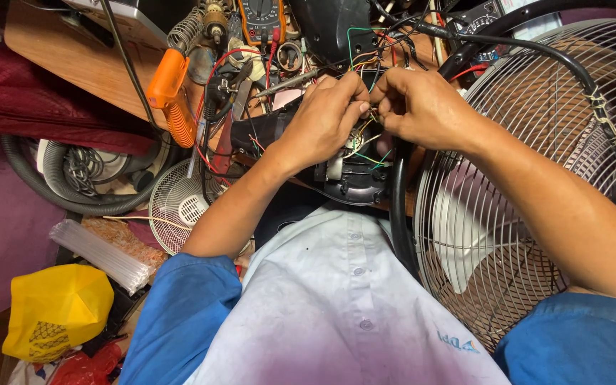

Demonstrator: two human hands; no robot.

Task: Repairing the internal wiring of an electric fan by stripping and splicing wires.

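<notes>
A black fan motor housing [347, 178] lies open at the front edge of a wooden workbench [58, 53], with thin coloured wires [367, 135] coming out of it. My left hand [326, 117] and my right hand [415, 103] meet above the housing, fingertips pinched on those wires. Which strand each hand holds is hidden by the fingers. A soldering iron [290, 82] with a metal shaft lies just left of my left hand, pointing toward it.
A large wire fan guard [536, 178] with pale blades stands on the right under my right forearm. An orange glue gun [169, 93], a multimeter [262, 18] and tangled leads crowd the bench. Below left are a grey hose [44, 178], a small white fan grille [180, 203], and a yellow bag [55, 310].
</notes>
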